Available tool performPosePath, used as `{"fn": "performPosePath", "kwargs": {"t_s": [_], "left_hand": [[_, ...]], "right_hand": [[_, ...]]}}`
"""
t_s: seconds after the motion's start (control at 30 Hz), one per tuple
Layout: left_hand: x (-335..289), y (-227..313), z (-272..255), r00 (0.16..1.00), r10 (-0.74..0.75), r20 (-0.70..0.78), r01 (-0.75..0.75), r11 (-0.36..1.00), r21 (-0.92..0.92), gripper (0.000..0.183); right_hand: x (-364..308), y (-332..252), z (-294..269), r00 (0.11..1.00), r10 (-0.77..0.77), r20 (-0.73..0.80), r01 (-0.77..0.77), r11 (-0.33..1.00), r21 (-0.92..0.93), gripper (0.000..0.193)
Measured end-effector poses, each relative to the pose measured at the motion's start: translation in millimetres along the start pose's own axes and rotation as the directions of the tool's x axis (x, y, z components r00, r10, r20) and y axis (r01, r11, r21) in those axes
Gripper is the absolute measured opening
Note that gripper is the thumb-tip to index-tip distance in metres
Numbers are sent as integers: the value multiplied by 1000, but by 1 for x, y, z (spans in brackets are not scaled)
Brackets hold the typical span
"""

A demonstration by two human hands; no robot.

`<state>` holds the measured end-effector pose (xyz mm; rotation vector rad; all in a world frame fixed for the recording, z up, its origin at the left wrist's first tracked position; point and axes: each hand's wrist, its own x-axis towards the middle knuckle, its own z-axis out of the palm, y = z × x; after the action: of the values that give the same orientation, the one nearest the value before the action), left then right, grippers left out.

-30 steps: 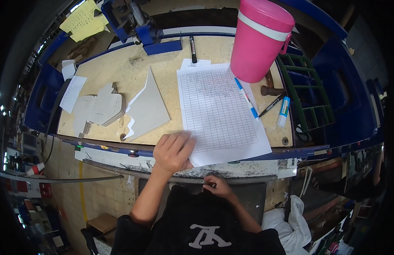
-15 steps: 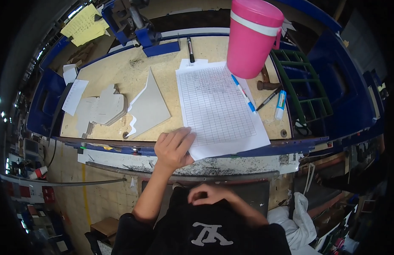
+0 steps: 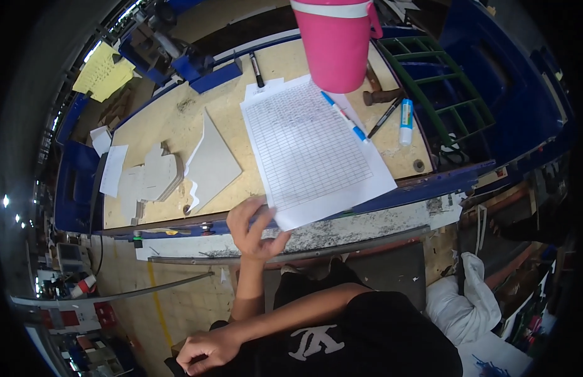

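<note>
The gridded paper sheet (image 3: 310, 147) lies on the tabletop (image 3: 172, 125), and its near corner hangs over the front edge. Your left hand (image 3: 254, 227) pinches this corner with curled fingers. Your right hand (image 3: 207, 352) is low at your side, closed loosely and holding nothing. Grey cardboard pieces (image 3: 210, 164) lie just left of the sheet, and a pink jug (image 3: 338, 41) stands on its far edge.

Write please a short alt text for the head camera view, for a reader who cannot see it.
A person's left hand grips the near corner of a gridded paper sheet on a wooden workbench, while the right hand rests low by the body. A pink jug, pens and grey cardboard pieces lie on the bench.
</note>
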<state>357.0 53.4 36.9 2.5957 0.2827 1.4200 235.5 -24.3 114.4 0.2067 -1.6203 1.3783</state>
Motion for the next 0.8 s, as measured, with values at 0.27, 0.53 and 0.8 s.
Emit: {"fn": "performPosePath", "kwargs": {"t_s": [0.27, 0.53, 0.8], "left_hand": [[-120, -23, -41, 966, -223, -128, 212, 973, -93, 60], [-287, -184, -167, 678, -668, 307, 503, 725, 470, 52], [-337, -282, -209, 651, -555, 518, 576, 805, 139, 43]], "right_hand": [[5, 65, 2, 967, -28, 253, 54, 994, -95, 23], [-187, 152, -40, 451, 343, -824, -884, 300, -359, 46], [-169, 260, -70, 169, 64, -984, -938, -296, -180, 53]]}}
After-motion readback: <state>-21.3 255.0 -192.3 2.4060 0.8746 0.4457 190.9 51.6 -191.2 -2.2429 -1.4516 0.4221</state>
